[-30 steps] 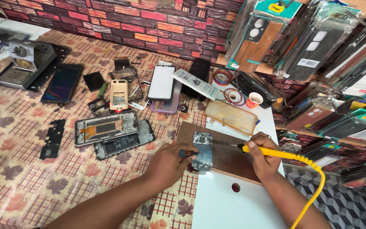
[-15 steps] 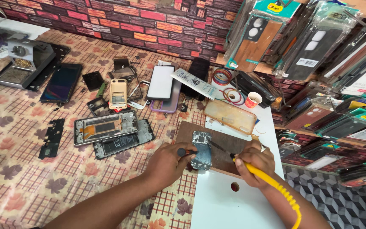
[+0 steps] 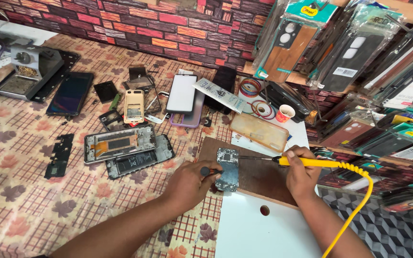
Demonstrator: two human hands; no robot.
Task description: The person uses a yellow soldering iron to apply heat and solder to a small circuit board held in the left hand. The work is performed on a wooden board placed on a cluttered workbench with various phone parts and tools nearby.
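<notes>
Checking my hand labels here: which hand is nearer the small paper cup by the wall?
Right. The right hand, holding the yellow soldering iron, is just below the paper cup; the left hand is farther off, left of the circuit board.

circuit board (image 3: 227, 168) on wooden board (image 3: 259, 176), opened phones (image 3: 127, 150) left

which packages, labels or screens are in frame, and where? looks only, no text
Hanging phone-case packs: upper right, clear sleeves, wood-brown and black cases, teal headers.
White barcode label: on a black-case pack, small rectangle.
Printed strip: table centre, white with dark print, beside the white-screened phone.
Dark phone screen: left on the cloth, black rectangle, unlit.
</notes>
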